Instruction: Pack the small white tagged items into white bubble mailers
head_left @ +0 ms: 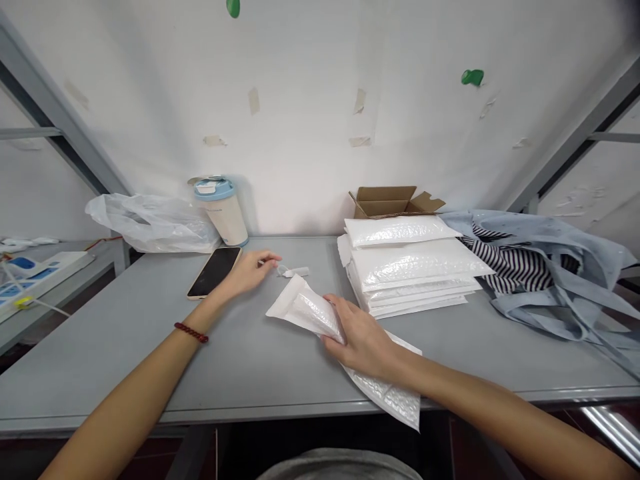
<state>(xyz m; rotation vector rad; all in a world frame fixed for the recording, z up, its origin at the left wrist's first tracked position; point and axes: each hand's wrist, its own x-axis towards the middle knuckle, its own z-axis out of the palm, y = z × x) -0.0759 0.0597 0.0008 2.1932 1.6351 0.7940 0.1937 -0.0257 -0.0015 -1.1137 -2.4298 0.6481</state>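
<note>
My right hand [361, 337] is closed on a white bubble mailer [306, 308] that lies slanted on the grey table [150, 333], its lower end hanging past the front edge. My left hand [250, 270] reaches forward, fingertips pinched at a small white item [295, 271] on the table. A red bead bracelet [191, 333] sits on my left wrist. A phone [215, 271] lies face up just left of that hand.
A stack of white bubble mailers [413, 267] stands right of centre, an open cardboard box [393, 200] behind it. Blue and striped clothes [540, 267] lie at the right. A lidded cup [223, 210] and a plastic bag [150, 223] stand at the back left.
</note>
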